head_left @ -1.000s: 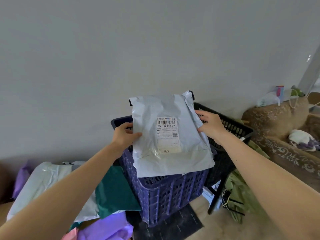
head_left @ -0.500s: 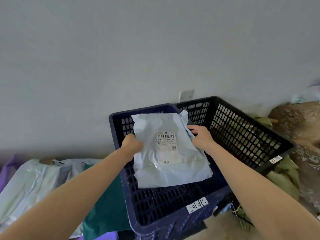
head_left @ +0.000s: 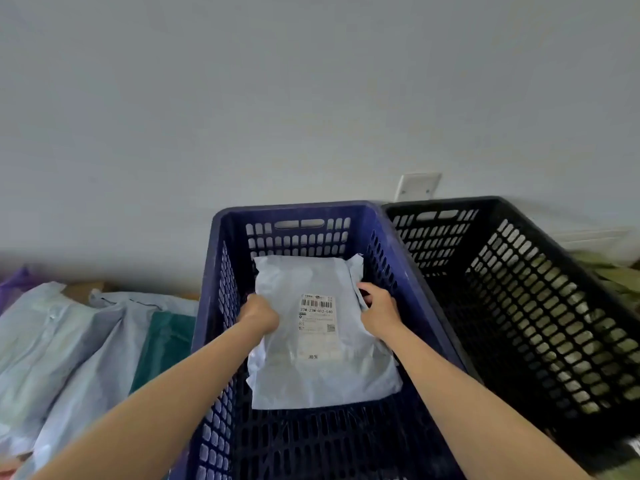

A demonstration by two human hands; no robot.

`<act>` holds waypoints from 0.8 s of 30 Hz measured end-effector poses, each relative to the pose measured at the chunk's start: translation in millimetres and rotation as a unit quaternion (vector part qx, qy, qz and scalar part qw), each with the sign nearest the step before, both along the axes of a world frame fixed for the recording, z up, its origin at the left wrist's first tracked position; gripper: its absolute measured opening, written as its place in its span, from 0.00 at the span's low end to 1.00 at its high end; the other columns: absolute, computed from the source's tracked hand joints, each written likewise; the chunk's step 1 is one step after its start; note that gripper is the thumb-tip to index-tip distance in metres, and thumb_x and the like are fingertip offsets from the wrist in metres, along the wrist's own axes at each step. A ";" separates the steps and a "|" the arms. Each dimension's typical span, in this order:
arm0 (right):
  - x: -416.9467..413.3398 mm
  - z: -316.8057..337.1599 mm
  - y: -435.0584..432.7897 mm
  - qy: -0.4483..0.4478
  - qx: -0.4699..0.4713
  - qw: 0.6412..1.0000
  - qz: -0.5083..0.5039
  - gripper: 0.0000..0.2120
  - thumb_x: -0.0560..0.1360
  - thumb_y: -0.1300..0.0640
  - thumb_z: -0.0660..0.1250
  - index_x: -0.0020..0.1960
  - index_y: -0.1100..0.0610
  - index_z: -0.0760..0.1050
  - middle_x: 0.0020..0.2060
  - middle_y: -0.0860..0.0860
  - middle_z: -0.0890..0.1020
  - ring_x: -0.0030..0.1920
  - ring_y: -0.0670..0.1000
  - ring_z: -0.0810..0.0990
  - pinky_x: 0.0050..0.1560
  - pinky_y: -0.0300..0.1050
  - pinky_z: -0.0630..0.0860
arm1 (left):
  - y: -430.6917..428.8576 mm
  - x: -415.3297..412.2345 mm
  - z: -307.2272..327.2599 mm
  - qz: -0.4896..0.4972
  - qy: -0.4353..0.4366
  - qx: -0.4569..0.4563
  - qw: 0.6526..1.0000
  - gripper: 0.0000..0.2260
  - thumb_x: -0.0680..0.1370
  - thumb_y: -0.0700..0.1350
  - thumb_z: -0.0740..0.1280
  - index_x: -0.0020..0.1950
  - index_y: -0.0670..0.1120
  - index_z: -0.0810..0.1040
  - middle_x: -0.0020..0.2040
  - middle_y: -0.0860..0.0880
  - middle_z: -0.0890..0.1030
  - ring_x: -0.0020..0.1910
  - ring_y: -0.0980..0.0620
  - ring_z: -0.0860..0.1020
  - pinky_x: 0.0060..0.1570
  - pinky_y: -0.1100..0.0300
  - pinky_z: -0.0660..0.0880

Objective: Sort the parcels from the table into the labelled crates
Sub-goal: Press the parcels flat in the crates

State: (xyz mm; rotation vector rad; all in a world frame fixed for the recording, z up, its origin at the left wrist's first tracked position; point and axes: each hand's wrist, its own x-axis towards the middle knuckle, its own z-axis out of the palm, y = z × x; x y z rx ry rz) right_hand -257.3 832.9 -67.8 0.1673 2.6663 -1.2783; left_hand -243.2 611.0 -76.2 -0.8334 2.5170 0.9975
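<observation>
Grey-white plastic of the parcel [head_left: 323, 372] is gripped at its side edges by the left hand [head_left: 259, 315] and the right hand [head_left: 379, 308], between them inside the blue crate [head_left: 298, 210], with the black crate [head_left: 446, 202] beyond the right hand.

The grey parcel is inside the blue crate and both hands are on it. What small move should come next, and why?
Probably release it: open the left hand and the right hand, then lift them out. The grey parcel lies low inside the blue crate, label up, seemingly on its floor, and the hands grip only its side edges.
</observation>
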 end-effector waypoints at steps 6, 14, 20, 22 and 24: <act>-28.0 -46.2 -0.3 -0.047 0.033 0.998 0.018 0.28 0.73 0.75 0.58 0.66 0.54 0.76 0.62 0.53 0.79 0.61 0.55 0.77 0.54 0.39 0.72 | 12.7 -11.2 -33.8 0.006 -0.055 -0.027 0.998 0.21 0.79 0.37 0.60 0.70 0.32 0.62 0.64 0.35 0.73 0.61 0.36 0.74 0.60 0.46 0.73; -49.2 -85.9 -5.6 -0.072 0.065 0.993 -0.066 0.18 0.72 0.75 0.58 0.54 0.61 0.80 0.54 0.59 0.81 0.52 0.60 0.79 0.51 0.47 0.77 | 10.0 -22.7 -60.9 0.031 -0.079 -0.040 0.996 0.18 0.78 0.34 0.59 0.68 0.34 0.64 0.61 0.36 0.74 0.58 0.37 0.76 0.52 0.48 0.75; -46.9 -105.5 -12.7 -0.069 0.159 0.985 0.012 0.24 0.77 0.70 0.56 0.72 0.60 0.66 0.76 0.57 0.58 0.74 0.58 0.60 0.73 0.49 0.61 | 11.2 -14.1 -75.3 0.045 -0.061 -0.048 0.996 0.30 0.77 0.33 0.61 0.76 0.39 0.52 0.67 0.35 0.68 0.61 0.36 0.74 0.53 0.49 0.75; -43.1 -109.4 -13.6 -0.009 0.228 0.969 0.091 0.26 0.81 0.62 0.54 0.78 0.57 0.53 0.78 0.55 0.48 0.78 0.55 0.49 0.77 0.50 0.52 | 13.7 -8.9 -77.1 0.046 -0.032 -0.049 0.997 0.31 0.77 0.33 0.60 0.77 0.45 0.51 0.70 0.36 0.65 0.54 0.41 0.77 0.44 0.53 0.77; -39.7 -114.8 -14.8 0.037 0.269 0.944 0.189 0.29 0.83 0.53 0.53 0.79 0.53 0.45 0.78 0.55 0.42 0.78 0.54 0.43 0.77 0.52 0.48 | 16.8 -4.7 -78.1 0.018 -0.007 -0.054 0.998 0.33 0.80 0.38 0.60 0.78 0.56 0.47 0.76 0.38 0.54 0.48 0.45 0.78 0.34 0.58 0.76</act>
